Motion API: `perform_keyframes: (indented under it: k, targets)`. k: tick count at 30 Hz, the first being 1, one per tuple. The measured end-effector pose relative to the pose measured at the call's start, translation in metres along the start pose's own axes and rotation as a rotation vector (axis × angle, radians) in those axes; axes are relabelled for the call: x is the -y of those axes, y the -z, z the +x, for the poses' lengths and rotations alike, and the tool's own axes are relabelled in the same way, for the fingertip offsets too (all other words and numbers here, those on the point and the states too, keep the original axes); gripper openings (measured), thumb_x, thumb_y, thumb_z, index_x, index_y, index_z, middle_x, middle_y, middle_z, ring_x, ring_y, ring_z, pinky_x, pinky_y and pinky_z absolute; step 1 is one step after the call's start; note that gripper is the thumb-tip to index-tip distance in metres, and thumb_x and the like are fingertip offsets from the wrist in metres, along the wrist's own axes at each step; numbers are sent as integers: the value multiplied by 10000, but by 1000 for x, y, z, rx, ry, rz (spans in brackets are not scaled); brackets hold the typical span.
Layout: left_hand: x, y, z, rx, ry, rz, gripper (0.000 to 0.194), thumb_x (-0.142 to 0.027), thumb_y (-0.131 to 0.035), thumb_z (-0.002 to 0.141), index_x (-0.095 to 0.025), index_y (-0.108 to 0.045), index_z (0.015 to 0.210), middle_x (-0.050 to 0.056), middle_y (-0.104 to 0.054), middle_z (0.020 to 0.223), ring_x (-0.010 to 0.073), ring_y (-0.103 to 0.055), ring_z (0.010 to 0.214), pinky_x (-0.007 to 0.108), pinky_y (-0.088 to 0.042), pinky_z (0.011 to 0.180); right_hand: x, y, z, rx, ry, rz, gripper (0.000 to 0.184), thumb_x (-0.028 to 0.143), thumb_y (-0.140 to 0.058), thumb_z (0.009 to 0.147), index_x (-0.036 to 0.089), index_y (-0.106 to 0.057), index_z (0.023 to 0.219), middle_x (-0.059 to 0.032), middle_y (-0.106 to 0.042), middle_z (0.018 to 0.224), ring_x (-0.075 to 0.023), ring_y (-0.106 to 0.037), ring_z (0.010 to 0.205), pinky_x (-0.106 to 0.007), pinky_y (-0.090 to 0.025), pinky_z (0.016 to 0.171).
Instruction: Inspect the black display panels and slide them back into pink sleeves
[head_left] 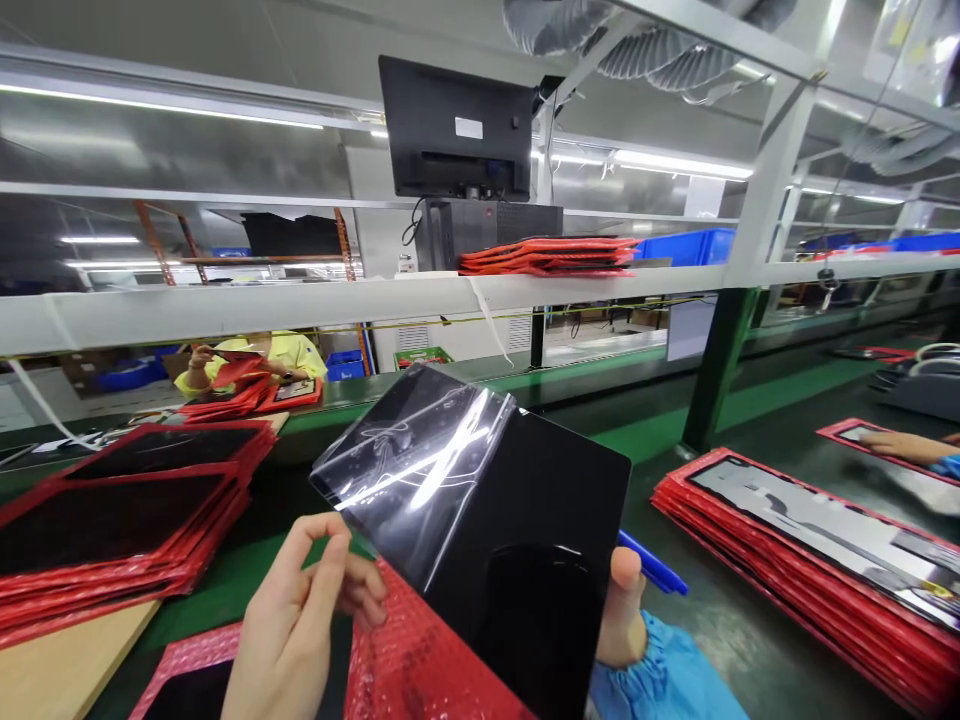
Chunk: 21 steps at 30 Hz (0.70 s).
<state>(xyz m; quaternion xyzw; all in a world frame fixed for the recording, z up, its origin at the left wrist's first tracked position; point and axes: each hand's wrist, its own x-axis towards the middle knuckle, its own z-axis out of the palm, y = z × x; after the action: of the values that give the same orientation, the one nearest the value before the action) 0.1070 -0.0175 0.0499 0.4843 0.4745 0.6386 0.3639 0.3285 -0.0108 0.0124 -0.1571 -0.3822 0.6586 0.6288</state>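
Observation:
My right hand (624,610) grips a glossy black panel (540,540) by its right edge, thumb on the front, with a blue pen (654,565) tucked behind it. A clear protective film (420,455) is peeled partway off the panel's upper left and curls upward. My left hand (300,620) is closed in a pinch at the film's lower corner. Beneath the panel lies a red bubble-wrap bag (420,660).
A stack of red bags with black panels (112,520) sits at left; another stack (810,560) lies at right. Another person's hand (896,445) rests on a panel far right. A co-worker in yellow (277,358) works across the green conveyor (645,420). A monitor (456,128) stands above.

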Motion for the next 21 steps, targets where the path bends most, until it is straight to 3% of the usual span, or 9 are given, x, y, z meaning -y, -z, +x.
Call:
perform_keyframes:
  k: [4, 8, 12, 14, 18, 21]
  targets:
    - [-2, -2, 11, 69, 135, -386, 277, -380, -763, 674, -250, -554, 799, -33, -658, 783, 142, -645, 673, 237, -564, 607, -7, 6, 2, -34, 28, 123, 468, 651, -778, 559, 313, -769, 883, -13, -766, 998, -336, -665, 1030, -461, -481, 964]
    - [-8, -11, 11, -144, 127, -662, 121, -276, -700, 748, -222, -613, 813, -21, -663, 858, 111, -643, 735, 176, -553, 653, -12, -1, 8, -50, -40, 126, 497, 653, -770, 583, 261, -760, 888, -38, -775, 927, -310, -690, 958, -458, -479, 959]
    - [-13, -9, 8, -330, 20, -718, 41, -231, -596, 842, -234, -634, 856, -23, -666, 925, 130, -632, 889, 232, -561, 796, -8, -29, 8, -73, -24, 20, 359, 487, -736, 757, 282, -702, 1050, -17, -736, 1083, -248, -633, 1096, -405, -419, 1033]
    - [-14, -3, 8, -402, -78, -697, 57, -223, -578, 859, -244, -630, 860, -30, -670, 931, 131, -623, 917, 233, -558, 810, -5, -42, 3, -10, -7, -81, 402, 358, -762, 767, 314, -650, 1151, -5, -668, 1227, -244, -546, 1221, -394, -388, 1066]
    - [-10, 6, 5, -481, -238, -658, 91, -172, -576, 855, -245, -617, 820, -76, -636, 772, 81, -603, 744, 148, -532, 754, -3, -57, -5, 170, -31, -224, 560, 222, -776, 745, 330, -564, 1252, -16, -575, 1345, -286, -512, 1255, -427, -436, 1029]
    - [-9, 5, 2, -500, -286, -646, 88, -178, -568, 861, -249, -610, 829, -83, -618, 764, 69, -596, 747, 130, -515, 756, -4, -63, -7, 116, 57, -326, 493, 195, -717, 804, 319, -554, 1252, -15, -602, 1313, -253, -539, 1231, -386, -412, 1058]
